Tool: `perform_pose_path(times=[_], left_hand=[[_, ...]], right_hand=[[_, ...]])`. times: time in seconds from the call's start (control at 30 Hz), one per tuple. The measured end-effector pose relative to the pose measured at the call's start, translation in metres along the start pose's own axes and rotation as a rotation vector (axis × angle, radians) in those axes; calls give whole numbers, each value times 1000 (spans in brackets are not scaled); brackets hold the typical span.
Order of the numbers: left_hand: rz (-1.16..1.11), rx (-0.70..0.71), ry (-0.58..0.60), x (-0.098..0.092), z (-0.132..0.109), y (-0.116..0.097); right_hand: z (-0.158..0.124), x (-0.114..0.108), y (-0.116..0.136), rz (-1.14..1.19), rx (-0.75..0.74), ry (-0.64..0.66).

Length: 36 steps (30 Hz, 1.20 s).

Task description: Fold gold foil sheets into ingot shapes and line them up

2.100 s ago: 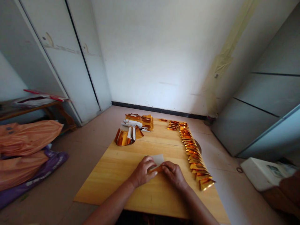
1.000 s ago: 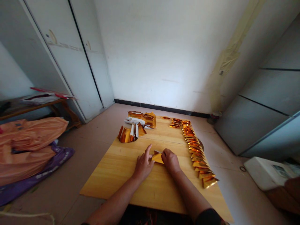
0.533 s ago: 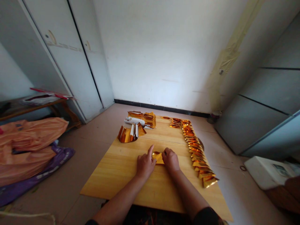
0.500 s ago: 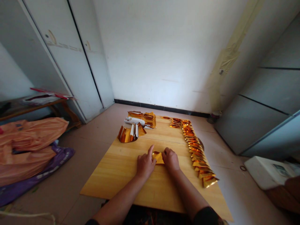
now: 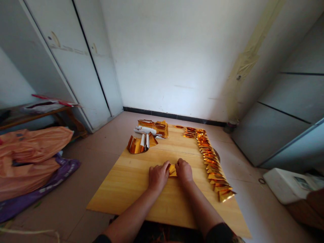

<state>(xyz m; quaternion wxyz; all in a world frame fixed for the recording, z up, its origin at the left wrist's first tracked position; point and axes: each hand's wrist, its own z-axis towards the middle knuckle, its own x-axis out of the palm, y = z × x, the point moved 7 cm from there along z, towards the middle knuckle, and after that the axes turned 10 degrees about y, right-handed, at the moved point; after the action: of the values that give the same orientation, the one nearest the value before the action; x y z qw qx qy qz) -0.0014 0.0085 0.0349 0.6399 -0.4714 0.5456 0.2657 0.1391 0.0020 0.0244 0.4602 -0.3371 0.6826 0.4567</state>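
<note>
A small piece of gold foil paper (image 5: pixel 172 170) is held between my two hands, just above or on the wooden board (image 5: pixel 121 189). My left hand (image 5: pixel 159 174) grips its left end with thumb and fingers drawn together. At the other end, my right hand (image 5: pixel 184 171) is closed on the paper with its fingers curled. Part of the sheet is hidden behind the fingers. To the right, a long overlapping row of folded gold foil pieces (image 5: pixel 211 163) runs along the board's edge. Curled gold sheets with white backs (image 5: pixel 138 144) lie at the board's left.
More gold sheets (image 5: pixel 160 128) are stacked at the far left corner of the board. A shorter row of folded pieces (image 5: pixel 189 132) lies at the back. Orange cloth (image 5: pixel 32 158) is on the left, a white box (image 5: pixel 286 185) on the right, and the wall (image 5: pixel 172 67) behind.
My left index finger, raised before, has come down onto the paper's left end. Less of the gold paper shows between my hands. My right hand stays nearly in place.
</note>
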Motion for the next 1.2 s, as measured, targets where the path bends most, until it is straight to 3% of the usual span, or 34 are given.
perform_pose_path(times=[0.5, 0.67, 0.87, 1.0, 1.2], left_hand=[[107, 107, 11, 4, -2, -8], [118, 108, -63, -1, -5, -10], [113, 267, -148, -2, -3, -16], [105, 360, -106, 2, 1, -18], [89, 369, -90, 0, -1, -19]], right_hand=[[-9, 6, 15, -222, 27, 0], [-14, 5, 14, -274, 23, -74], [-22, 1, 4, -326, -22, -129], [-25, -3, -10, -258, -46, -141], [-27, -15, -33, 56, -120, -160]])
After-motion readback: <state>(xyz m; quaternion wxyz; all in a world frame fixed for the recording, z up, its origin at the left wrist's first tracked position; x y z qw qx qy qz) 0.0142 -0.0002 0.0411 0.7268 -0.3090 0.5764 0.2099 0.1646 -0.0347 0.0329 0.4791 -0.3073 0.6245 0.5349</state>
